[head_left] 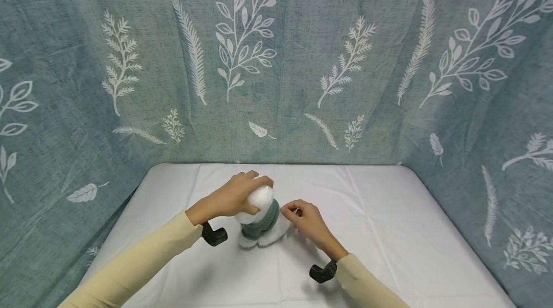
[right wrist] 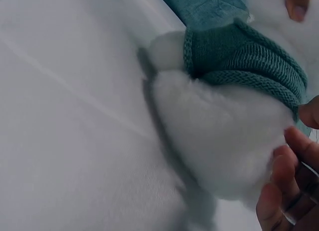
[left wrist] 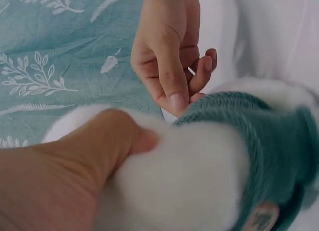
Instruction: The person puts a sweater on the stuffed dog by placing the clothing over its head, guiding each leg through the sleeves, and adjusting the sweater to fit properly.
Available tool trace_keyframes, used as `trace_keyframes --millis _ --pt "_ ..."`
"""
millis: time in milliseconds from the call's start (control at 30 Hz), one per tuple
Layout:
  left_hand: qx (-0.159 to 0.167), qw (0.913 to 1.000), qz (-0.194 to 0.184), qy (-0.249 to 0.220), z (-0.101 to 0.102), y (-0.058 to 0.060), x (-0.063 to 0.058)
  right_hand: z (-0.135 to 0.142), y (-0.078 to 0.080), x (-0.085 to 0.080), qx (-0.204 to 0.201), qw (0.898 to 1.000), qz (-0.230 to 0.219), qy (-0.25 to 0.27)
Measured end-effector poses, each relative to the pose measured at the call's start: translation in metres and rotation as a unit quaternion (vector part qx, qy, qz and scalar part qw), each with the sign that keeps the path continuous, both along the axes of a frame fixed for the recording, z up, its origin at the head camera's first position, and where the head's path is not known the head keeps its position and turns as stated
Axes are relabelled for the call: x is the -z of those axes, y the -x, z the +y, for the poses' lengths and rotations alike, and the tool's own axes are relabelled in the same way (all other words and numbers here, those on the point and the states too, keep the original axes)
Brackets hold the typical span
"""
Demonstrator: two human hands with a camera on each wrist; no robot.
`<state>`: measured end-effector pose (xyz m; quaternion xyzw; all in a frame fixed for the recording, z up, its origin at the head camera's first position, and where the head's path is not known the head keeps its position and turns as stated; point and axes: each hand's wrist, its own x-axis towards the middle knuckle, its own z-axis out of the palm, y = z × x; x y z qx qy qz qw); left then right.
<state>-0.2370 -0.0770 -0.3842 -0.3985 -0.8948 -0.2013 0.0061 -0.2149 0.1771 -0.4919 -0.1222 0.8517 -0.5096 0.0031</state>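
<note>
A white plush toy (head_left: 261, 197) in a teal knit sweater (head_left: 267, 221) is tilted over the white table. Around its head, my left hand (head_left: 242, 193) grips with fingers over the top and thumb on the near side; the left wrist view shows the thumb (left wrist: 124, 136) pressing into the fur. A small round patch (left wrist: 261, 217) sits on the sweater's front. My right hand (head_left: 308, 221) pinches at the sweater's edge on the toy's right side. In the right wrist view, its thumb (right wrist: 310, 113) meets the knit rim, with the other fingers curled below beside the furry body (right wrist: 219, 136).
A white cloth with fold creases covers the table (head_left: 367, 231). Blue-green curtains (head_left: 285, 121) with white leaf prints hang behind the table and along both sides. Each wrist carries a black camera mount (head_left: 214, 235).
</note>
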Motion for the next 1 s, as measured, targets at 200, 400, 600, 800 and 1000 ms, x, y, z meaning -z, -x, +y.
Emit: trace_keyframes --millis 200,400,600,800,1000 --pt "0.017 0.9985 -0.039 -0.034 -0.006 0.009 0.003 -0.011 0.002 -0.005 0.008 1.0 -0.021 0.005" --pt "-0.002 0.999 -0.036 -0.025 -0.006 0.009 0.007 -0.021 0.003 -0.008 0.011 0.998 -0.057 0.02" --pt "-0.021 0.9998 0.004 -0.001 -0.003 0.01 0.011 -0.025 0.005 -0.011 0.018 0.997 -0.077 0.027" --pt "-0.021 0.9997 -0.01 -0.009 -0.012 0.015 0.014 -0.012 0.001 -0.005 0.048 0.995 -0.08 -0.029" --pt "-0.02 0.9994 -0.023 -0.015 -0.015 0.015 0.014 0.006 0.0 0.007 0.067 0.992 -0.086 -0.062"
